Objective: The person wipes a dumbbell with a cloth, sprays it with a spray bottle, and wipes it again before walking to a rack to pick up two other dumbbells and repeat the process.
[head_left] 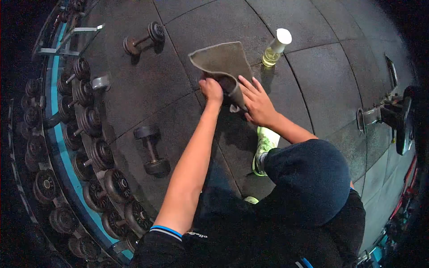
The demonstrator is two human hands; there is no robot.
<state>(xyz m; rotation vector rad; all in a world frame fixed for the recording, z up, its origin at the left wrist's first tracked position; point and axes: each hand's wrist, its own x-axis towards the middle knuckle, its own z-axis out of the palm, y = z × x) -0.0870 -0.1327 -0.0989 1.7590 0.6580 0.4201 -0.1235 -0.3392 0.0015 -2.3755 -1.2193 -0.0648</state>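
A grey-brown cloth (223,58) is bunched and folded between my two hands, its flat upper part spreading away over the dark floor. My left hand (211,90) is closed in a fist on the cloth's near left edge. Against the right side of the fold lies my right hand (260,106), fingers stretched out and apart. A small white bit (234,108) shows under the fold near the right palm. Beyond the right hand stands a clear bottle (271,57) of yellowish liquid with a white top.
Black rubber tiles (321,76) cover the floor. One dumbbell (152,151) lies left of my forearm, another dumbbell (144,39) farther off. A rack (60,125) with many dumbbells lines the left side. My light green shoe (267,145) is below the right hand; gym equipment (393,116) stands right.
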